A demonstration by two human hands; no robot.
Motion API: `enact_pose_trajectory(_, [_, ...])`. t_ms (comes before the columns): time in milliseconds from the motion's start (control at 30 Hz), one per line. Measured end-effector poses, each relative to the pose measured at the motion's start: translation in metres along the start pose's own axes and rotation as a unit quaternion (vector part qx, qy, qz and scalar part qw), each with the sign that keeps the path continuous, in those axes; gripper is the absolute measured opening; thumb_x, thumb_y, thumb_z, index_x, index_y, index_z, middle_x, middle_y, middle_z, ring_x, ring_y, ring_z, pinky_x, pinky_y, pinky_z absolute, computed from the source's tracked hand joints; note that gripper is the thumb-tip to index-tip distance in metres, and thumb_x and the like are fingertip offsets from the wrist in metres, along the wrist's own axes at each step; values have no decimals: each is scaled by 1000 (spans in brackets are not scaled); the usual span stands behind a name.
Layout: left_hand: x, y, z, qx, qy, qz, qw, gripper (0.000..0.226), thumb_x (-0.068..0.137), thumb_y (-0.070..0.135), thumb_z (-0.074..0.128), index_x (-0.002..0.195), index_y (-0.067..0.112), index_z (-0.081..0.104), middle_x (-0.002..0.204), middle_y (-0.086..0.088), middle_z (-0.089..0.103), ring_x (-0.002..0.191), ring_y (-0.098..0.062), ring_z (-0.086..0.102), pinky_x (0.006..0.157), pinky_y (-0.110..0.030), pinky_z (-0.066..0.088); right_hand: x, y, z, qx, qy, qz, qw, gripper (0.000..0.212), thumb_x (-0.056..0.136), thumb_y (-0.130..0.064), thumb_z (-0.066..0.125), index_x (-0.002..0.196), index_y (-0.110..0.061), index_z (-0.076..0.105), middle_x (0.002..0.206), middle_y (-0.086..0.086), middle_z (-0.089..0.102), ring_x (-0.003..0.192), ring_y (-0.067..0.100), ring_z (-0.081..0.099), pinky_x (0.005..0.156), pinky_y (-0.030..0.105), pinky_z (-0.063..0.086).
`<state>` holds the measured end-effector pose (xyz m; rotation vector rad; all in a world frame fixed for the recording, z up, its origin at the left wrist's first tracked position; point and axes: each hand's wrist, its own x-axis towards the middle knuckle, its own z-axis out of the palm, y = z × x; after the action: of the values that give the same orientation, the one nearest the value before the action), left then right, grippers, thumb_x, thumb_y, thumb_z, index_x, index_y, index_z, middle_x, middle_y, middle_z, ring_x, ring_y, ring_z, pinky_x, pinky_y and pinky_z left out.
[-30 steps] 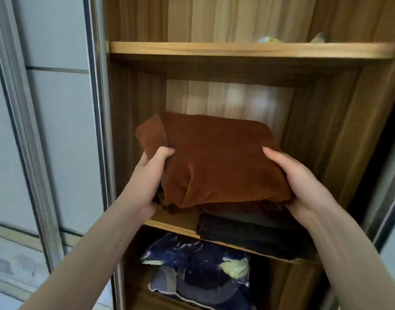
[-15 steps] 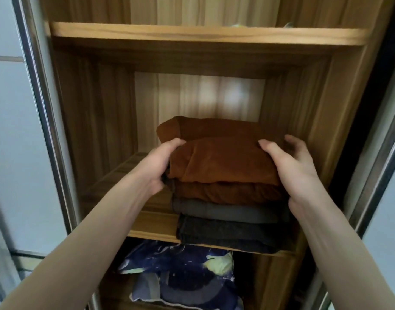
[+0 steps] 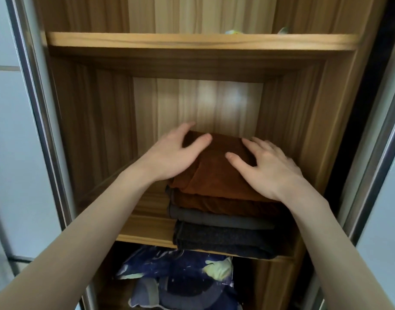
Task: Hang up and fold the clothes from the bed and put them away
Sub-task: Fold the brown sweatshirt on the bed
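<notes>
Pressing flat, our left hand (image 3: 172, 153) and right hand (image 3: 268, 168) lie open-palmed on the folded rust-brown velvety garment (image 3: 216, 175), gripping nothing. It tops a stack of dark folded clothes (image 3: 223, 238) on the wooden wardrobe shelf (image 3: 145, 229). We judge stowing nearly done; next, we lift away without dragging the stack.

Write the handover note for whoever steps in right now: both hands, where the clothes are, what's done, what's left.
Left hand: open, flat on the left of the folded brown garment.
Right hand: open, flat on its right side.
Garment tops the stack: another brown piece, grey piece, dark piece, all on the middle shelf of the wardrobe.
Done: this piece is folded and shelved.
Left: withdraw the hands; the bed is out of view, so check it for remaining clothes.
</notes>
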<state>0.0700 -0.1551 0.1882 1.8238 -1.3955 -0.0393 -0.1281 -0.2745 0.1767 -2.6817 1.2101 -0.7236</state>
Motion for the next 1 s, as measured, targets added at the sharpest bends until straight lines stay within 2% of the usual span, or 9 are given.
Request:
enact_pose_trajectory(67, [0,2,7,79,-58,3,995,96,84,93,39,163,40,30,169,4,34,154,-20,33,122,-37,31,1,3,7,-1,-17,8,1000,93,88,-91,24,165,-41,15,175,-12,8,161,18,3,126,51,14])
enact_pose_trajectory(200, [0,-11,14,72,-124,-51,988,109,70,102,37,163,47,26,169,6,33,152,-20,36,114,-30,32,0,3,18,-11,-25,23,999,96,85,-93,22,166,-40,14,175,-11,7,161,18,2,127,48,13])
enact_pose_trajectory(267, [0,-19,17,79,-136,-52,986,118,63,108,38,164,48,23,170,7,31,153,-20,36,109,-28,32,0,2,22,-20,-27,29,999,96,85,-93,21,165,-40,16,175,-11,9,161,18,4,128,47,14])
enact_pose_trajectory(367, [2,-25,23,106,-141,-38,984,131,51,110,31,165,47,20,172,7,28,154,-21,34,118,-33,33,0,3,26,-14,-38,37,998,95,86,-93,25,164,-40,20,174,-11,13,161,18,7,129,46,15])
enact_pose_trajectory(533, [7,-29,29,142,-136,-4,980,133,54,111,20,167,42,16,173,4,25,155,-25,33,122,-46,36,-4,3,25,-3,-39,50,998,89,88,-89,29,164,-43,21,173,-15,14,161,14,5,129,42,11])
enact_pose_trajectory(633, [6,-34,30,164,-96,21,982,118,68,107,17,165,39,22,170,-1,32,151,-31,35,120,-48,36,-11,-6,24,-17,6,50,999,85,91,-85,30,164,-41,23,173,-13,17,160,14,10,129,44,16])
enact_pose_trajectory(733, [-3,-35,29,187,12,88,978,92,89,91,25,157,30,43,154,-6,53,137,-34,50,111,-48,43,-30,-19,22,-49,93,49,993,79,99,-75,31,165,-31,25,169,-3,31,155,19,28,122,41,30])
enact_pose_trajectory(867, [-26,-36,25,117,139,197,963,59,106,62,40,142,20,60,132,-7,69,120,-31,62,100,-46,49,-72,-42,17,-122,175,31,976,74,106,-64,31,166,-22,22,166,1,39,151,19,37,118,35,36])
enact_pose_trajectory(1000, [-61,-37,24,38,193,244,950,49,106,51,46,139,18,62,130,-3,68,121,-26,59,99,-44,49,-128,-59,19,-160,210,6,965,70,108,-60,35,165,-20,28,165,0,40,153,16,34,124,38,34])
